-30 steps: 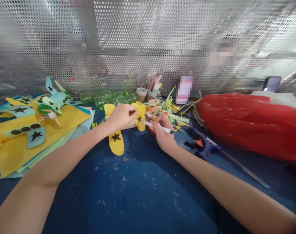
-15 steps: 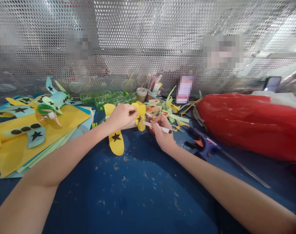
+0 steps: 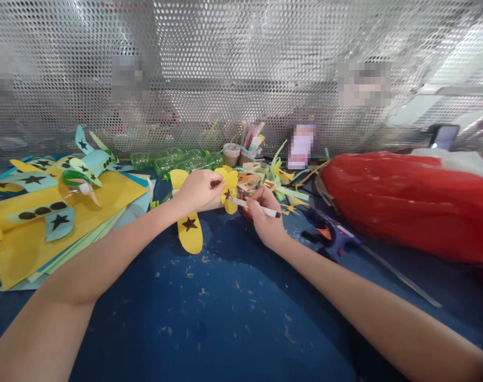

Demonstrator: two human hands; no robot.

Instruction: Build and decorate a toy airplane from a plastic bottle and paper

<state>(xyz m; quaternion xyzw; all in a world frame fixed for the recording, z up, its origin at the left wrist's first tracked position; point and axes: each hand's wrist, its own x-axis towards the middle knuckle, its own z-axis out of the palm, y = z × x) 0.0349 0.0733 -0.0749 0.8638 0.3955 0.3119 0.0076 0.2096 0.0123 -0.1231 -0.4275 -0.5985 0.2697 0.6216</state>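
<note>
A toy plane with yellow paper wings and black stars lies on the blue table. My left hand is closed around its body, near the yellow tail piece. My right hand pinches a white marker pen, and the pen's tip touches the tail by a black star.
Finished paper planes and stacked coloured sheets lie at the left. Green plastic bottles, cups of sticks and paper scraps sit at the back. A blue glue gun and a red plastic bag are at the right. A perforated metal screen stands behind.
Hardly anything has changed: my right hand and the marker have shifted very slightly at the tail. My left hand holds still.
</note>
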